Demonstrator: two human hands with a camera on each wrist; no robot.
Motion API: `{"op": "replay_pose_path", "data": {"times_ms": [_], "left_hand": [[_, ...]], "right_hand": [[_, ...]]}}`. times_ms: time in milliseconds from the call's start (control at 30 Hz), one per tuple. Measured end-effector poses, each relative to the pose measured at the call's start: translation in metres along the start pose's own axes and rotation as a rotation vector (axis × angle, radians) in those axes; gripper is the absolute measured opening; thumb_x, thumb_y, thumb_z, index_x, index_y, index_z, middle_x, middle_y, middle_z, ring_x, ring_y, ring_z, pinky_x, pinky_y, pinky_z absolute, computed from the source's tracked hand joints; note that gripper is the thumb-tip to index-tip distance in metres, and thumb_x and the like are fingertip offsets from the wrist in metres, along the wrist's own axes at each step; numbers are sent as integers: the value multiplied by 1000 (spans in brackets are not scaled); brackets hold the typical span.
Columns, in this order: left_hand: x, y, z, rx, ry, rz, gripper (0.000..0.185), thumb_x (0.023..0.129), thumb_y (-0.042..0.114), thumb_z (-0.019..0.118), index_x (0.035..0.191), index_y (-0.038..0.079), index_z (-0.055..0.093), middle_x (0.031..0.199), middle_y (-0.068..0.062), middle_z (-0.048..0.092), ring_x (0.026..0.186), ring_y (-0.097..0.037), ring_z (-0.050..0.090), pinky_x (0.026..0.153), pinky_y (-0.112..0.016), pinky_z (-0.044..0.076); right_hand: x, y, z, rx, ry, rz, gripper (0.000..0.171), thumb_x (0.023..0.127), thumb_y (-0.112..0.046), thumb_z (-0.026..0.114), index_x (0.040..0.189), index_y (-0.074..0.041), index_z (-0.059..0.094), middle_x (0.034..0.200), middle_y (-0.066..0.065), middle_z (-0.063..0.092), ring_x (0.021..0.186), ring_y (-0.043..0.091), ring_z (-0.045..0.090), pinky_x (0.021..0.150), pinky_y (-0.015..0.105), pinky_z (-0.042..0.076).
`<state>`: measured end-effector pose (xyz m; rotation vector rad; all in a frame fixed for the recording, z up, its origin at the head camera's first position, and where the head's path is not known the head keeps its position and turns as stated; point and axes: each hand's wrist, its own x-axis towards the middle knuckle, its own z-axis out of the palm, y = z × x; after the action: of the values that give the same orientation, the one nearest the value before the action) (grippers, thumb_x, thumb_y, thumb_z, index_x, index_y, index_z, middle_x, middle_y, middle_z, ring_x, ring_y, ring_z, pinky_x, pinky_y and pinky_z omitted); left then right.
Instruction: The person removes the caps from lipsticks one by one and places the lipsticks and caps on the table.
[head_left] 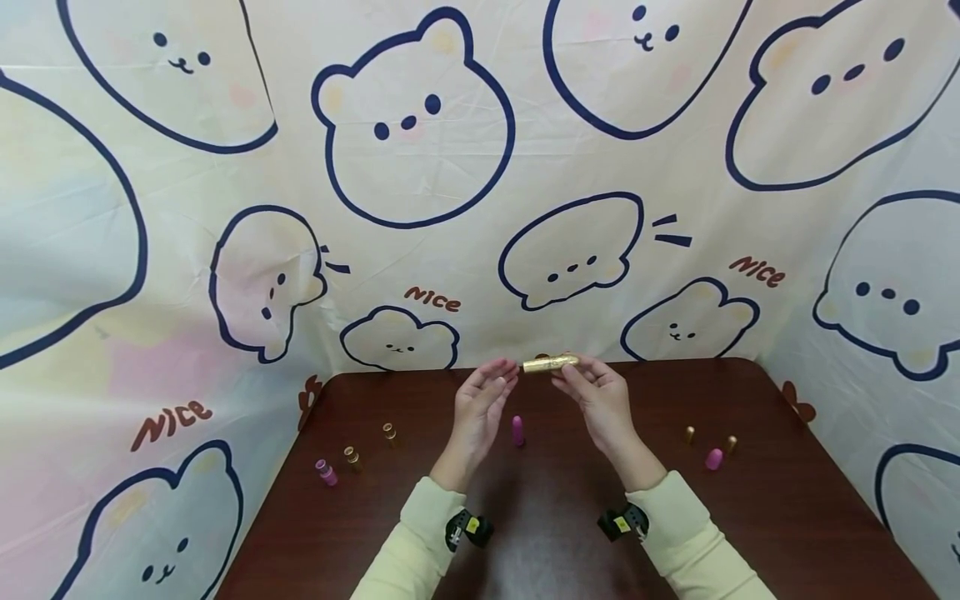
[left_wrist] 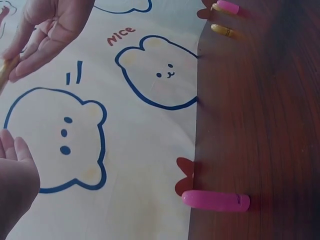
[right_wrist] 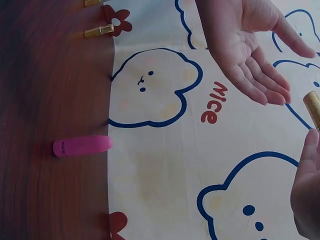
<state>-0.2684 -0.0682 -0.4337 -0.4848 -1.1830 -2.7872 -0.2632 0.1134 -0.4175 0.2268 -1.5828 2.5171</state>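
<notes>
My right hand (head_left: pixel 603 408) pinches one end of a gold lipstick tube (head_left: pixel 547 364) between thumb and fingers, holding it nearly level above the back of the table. Beside the tube's other end is my left hand (head_left: pixel 480 408). In the right wrist view, the left hand (right_wrist: pixel 255 50) has its palm showing, its fingers extended and nothing in it, with a gap to the gold tube (right_wrist: pixel 313 107). Below and between both hands, a closed pink lipstick tube (head_left: pixel 517 431) stands upright on the table.
On the left of the dark wooden table (head_left: pixel 540 517) stand a pink lipstick base (head_left: pixel 326 472) and two gold bases (head_left: pixel 352 458). To the right are a pink cap (head_left: pixel 714 459) and two small gold caps (head_left: pixel 732 444). A bear-patterned cloth (head_left: pixel 420 167) hangs behind.
</notes>
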Motion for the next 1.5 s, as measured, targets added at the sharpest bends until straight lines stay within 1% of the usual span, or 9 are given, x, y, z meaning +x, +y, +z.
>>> {"op": "replay_pose_path", "data": {"times_ms": [133,233,367,500,700,1033,1233,1333,1500], "left_hand": [[0,-2,5,6,6,-5,24,92,-9,53,108,3,66,109,-12,68,106,-23,63,101,-39,43],[0,-4,8,18,26,-20,21,91,-6,59,108,4,67,110,-11,67,104,-22,63,101,-39,43],[-1,-6,12,29,46,-31,21,89,-4,64,106,6,69,108,-10,67,103,-20,63,100,-38,44],[0,-9,15,37,51,-31,22,88,-7,63,103,7,70,104,-7,68,101,-19,63,98,-37,45],[1,-13,19,47,84,-48,24,87,-9,63,98,11,71,101,-6,68,99,-18,63,95,-34,48],[2,-13,22,47,89,-49,25,87,-11,61,98,8,72,100,-7,67,94,-15,63,91,-29,50],[3,-14,22,68,99,-64,24,87,-11,61,97,9,72,99,-7,67,94,-16,63,92,-30,49],[2,-13,22,80,101,-76,22,88,-9,62,97,9,72,100,-8,66,95,-18,64,93,-31,49],[2,-12,22,85,101,-71,20,88,-8,64,96,8,72,99,-8,68,94,-18,65,92,-31,50]], "right_hand": [[0,0,2,10,8,7,25,91,-8,67,114,3,62,100,7,70,91,22,70,84,35,53],[-1,1,3,6,3,9,27,91,-9,67,115,4,62,100,7,70,92,22,70,84,35,53],[-2,2,5,9,-6,6,22,91,-9,67,110,0,65,101,7,69,92,21,70,84,35,53],[-3,3,7,21,-14,5,15,92,-9,67,106,-4,67,101,8,69,90,19,70,85,35,53],[-4,3,9,31,-22,4,14,92,-9,67,105,-5,67,101,7,69,91,18,69,85,34,52],[-6,4,10,42,-24,-3,11,92,-8,66,103,-8,68,101,7,70,90,18,69,85,34,52],[-7,5,10,38,-25,-4,11,92,-7,66,103,-8,68,101,8,70,92,18,69,86,34,52],[-7,5,9,24,-24,2,14,92,-9,66,105,-5,67,102,7,69,93,18,69,87,33,51],[-7,5,10,16,-27,5,30,93,-8,65,116,10,59,102,7,69,93,18,68,87,34,51]]}}
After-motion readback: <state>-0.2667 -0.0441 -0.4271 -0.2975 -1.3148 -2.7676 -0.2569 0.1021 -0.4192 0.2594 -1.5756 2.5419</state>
